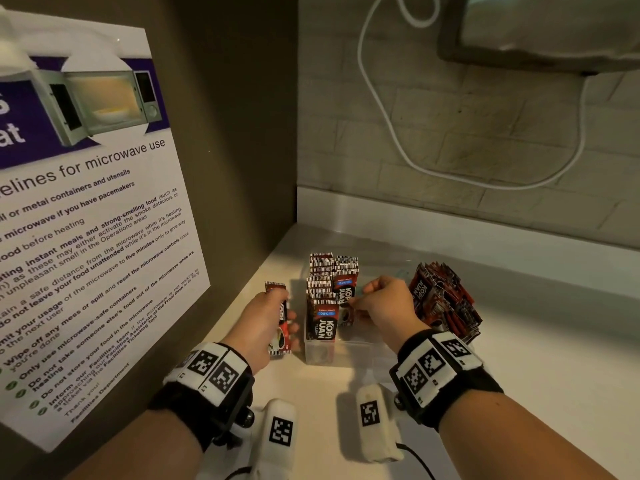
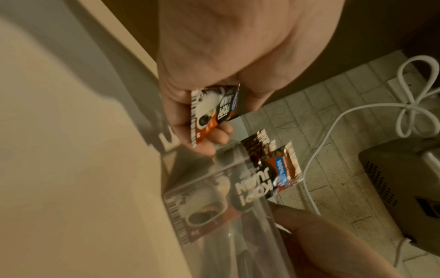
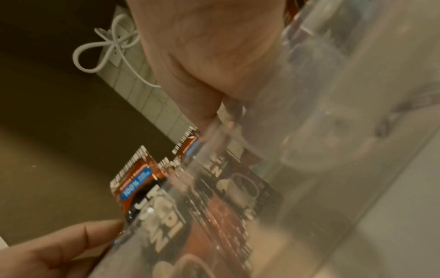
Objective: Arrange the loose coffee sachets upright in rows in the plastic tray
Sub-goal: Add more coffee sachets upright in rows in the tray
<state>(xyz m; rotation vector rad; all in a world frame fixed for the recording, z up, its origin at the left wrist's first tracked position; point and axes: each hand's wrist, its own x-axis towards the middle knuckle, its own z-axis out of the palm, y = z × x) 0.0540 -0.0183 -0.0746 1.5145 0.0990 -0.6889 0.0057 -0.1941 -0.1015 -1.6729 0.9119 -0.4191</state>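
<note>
A clear plastic tray (image 1: pixel 349 351) stands on the white counter with two rows of upright red-and-black coffee sachets (image 1: pixel 323 289) along its left side. My right hand (image 1: pixel 356 303) reaches into the tray and pinches the front sachet of the right row (image 1: pixel 345 299); in the right wrist view its fingers (image 3: pixel 221 112) go behind the tray wall (image 3: pixel 333 150). My left hand (image 1: pixel 291 327) is just left of the tray and grips a sachet (image 1: pixel 281 320), which shows in the left wrist view as a held sachet (image 2: pixel 214 111). A loose pile of sachets (image 1: pixel 445 299) lies right of the tray.
A dark side wall with a microwave-use poster (image 1: pixel 86 237) closes off the left. Behind is a tiled wall with a hanging white cable (image 1: pixel 391 126), and an appliance (image 1: pixel 540 29) sits above on the right. Two white tagged devices (image 1: pixel 277 431) lie near the counter's front edge.
</note>
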